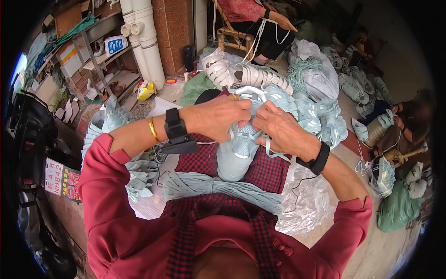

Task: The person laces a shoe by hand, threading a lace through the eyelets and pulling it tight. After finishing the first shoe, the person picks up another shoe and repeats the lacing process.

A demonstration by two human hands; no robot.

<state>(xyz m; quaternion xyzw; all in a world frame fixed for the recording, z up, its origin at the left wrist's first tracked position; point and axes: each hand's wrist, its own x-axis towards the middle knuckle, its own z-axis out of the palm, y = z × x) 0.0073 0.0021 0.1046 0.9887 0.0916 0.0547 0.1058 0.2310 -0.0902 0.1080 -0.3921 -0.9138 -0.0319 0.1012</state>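
A pale blue-green shoe upper [233,160] rests on my lap over a red-and-black checked apron [195,160], its toe toward me. My left hand [216,115] is closed at the upper's left eyelet edge, its fingertips pinching a light shoelace. On the opposite edge my right hand [284,126] is closed too, fingers bent around the shoelace [274,152], whose loose end hangs below the thumb. The fingers partly cover the tongue and eyelets. Closer to my body, a tied bundle of pale laces [223,187] lies across the apron.
Stacked pale blue uppers [320,116] lie beyond my right hand, with white uppers [223,69] farther back. More stacks [111,121] sit at left. Clear plastic [309,200] is beside my right knee. Other people work nearby; one person's hand [282,21] holds laces. A metal shelf [100,60] stands far left.
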